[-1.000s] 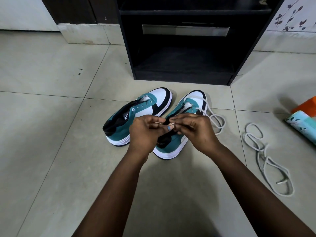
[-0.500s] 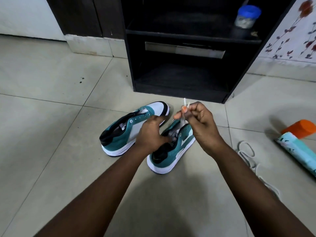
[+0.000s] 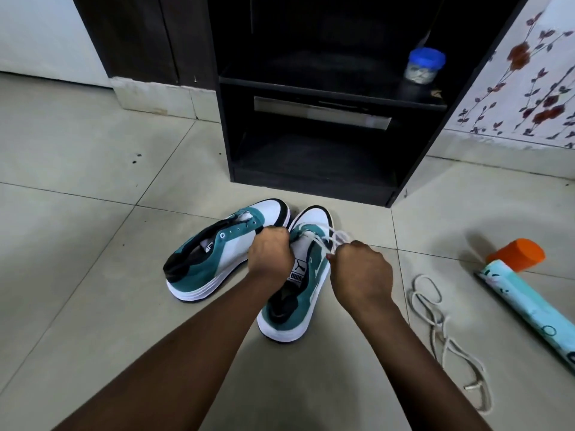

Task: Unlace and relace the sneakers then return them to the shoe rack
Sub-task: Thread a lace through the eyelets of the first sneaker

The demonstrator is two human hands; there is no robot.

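— What is cut off or hidden on the floor [image 3: 77, 275]?

— The black shoe rack [image 3: 314, 178] loses its top to the frame edge. The right sneaker [image 3: 308, 275] lies half under both wrists; its lace [image 3: 326, 241] blurs.

— And the hands?

— Left hand [image 3: 270, 259] and right hand [image 3: 361, 275], fingers curled, each grip that lace over the sneaker.
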